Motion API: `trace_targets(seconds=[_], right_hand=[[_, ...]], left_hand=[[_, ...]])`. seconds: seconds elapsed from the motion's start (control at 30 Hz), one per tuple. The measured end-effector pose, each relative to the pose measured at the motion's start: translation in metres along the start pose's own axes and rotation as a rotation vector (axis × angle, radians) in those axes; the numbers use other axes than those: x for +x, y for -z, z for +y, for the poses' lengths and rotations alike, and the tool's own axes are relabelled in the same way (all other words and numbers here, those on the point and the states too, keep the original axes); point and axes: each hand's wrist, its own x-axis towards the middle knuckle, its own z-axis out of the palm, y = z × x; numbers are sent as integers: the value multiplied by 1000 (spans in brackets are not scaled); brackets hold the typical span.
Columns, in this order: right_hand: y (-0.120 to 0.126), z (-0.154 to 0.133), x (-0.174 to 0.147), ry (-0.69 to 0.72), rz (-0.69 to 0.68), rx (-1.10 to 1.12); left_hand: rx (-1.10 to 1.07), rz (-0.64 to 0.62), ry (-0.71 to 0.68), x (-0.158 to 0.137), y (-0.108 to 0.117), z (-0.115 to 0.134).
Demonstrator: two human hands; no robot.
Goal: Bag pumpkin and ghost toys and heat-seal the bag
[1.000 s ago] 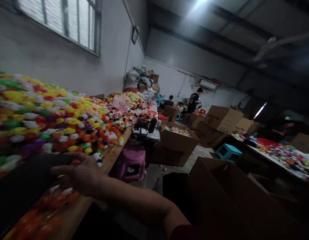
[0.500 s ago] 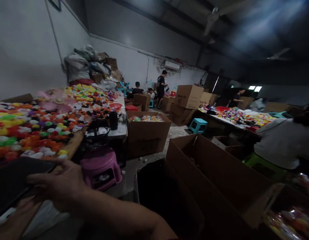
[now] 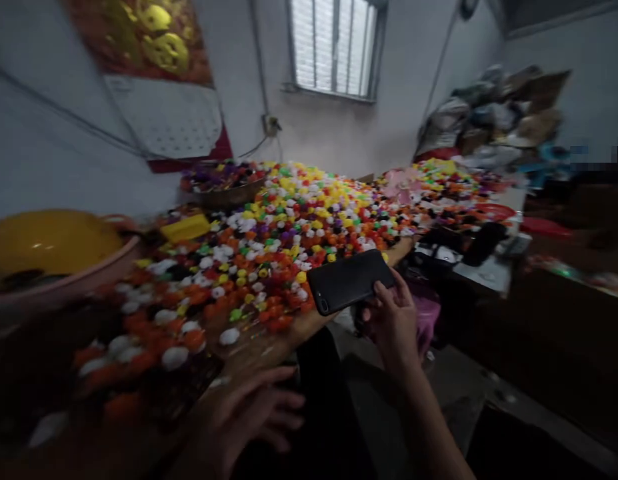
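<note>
The right hand (image 3: 393, 325) is gripping one black phone (image 3: 349, 281) by its near end, back up, holding it over the edge of the table (image 3: 309, 322). The left hand (image 3: 249, 420) is hovering low beside the table edge, fingers spread and slack, holding nothing. One heap of small coloured pieces (image 3: 283, 240), too many to count, is covering the table. One pink basin (image 3: 63, 283) with a yellow dome in it is sitting at the left, and one bowl (image 3: 223, 187) of dark pieces is standing behind the heap. One window (image 3: 333, 47) is letting in light.
</note>
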Motion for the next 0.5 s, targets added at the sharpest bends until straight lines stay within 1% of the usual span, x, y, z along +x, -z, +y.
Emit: trace_targets(seconds=[0.03,0.07,0.1,0.13,0.17,0.2,0.23,0.27,0.3,0.33,0.37,0.4,0.47,0.5], right_hand=[[-2,7,-9,20,-4,-54],[-3,13,-20,84,7,-146],[-2,19,-30,193,7,-277],[1,24,-39,333,-34,-433],[4,29,-47,483,-133,-586],[8,32,-52,629,-288,-711],[12,36,-56,759,-472,-796],[15,38,-58,861,-651,-839],[18,41,-60,939,-787,-854],[19,44,-61,995,-855,-867],[21,47,-61,1028,-863,-893],[22,51,-62,1043,-827,-923],[23,60,-66,1006,-695,-947],[24,65,-69,957,-605,-928]], left_hand=[[-91,-45,38,10,-5,-5],[-210,-113,72,22,-13,-9],[-351,-175,122,35,-21,-10],[-478,-252,162,47,-29,-9],[-582,-301,161,58,-35,-6],[-663,-347,130,68,-38,-1],[-724,-395,104,75,-40,5],[-762,-434,107,80,-39,10],[-782,-466,121,84,-38,16],[-789,-486,146,85,-35,20],[-786,-487,169,86,-33,24],[-779,-472,176,87,-30,27],[-764,-416,129,87,-24,31],[-756,-394,96,88,-20,32]])
